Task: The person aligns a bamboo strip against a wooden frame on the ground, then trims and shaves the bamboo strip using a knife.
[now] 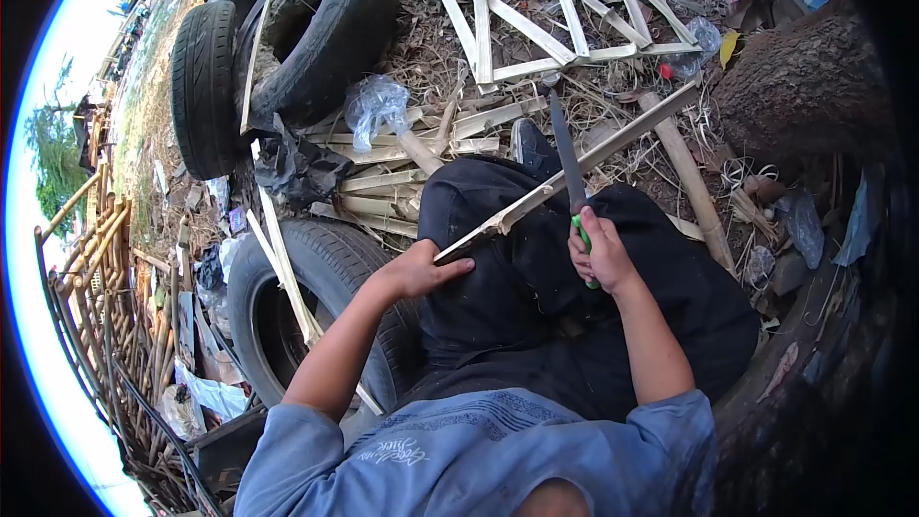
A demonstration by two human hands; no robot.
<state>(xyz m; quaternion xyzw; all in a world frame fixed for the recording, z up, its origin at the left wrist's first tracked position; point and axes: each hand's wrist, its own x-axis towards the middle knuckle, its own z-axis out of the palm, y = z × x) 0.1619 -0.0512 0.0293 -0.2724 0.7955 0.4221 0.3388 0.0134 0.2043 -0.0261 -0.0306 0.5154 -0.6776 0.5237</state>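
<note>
My left hand is closed round the near end of a long split bamboo strip, which slants up to the right across my lap. In my right hand is a knife, gripped by its green handle, with the blade pointing away from me. The blade crosses the strip near its middle; whether the two touch, I cannot tell. A rough, splintered spot shows on the strip between my hands.
Old tires lie at upper left, and another tire is beside my left arm. More bamboo strips are piled beyond my knees. A bamboo lattice frame lies ahead. A tree trunk stands at right.
</note>
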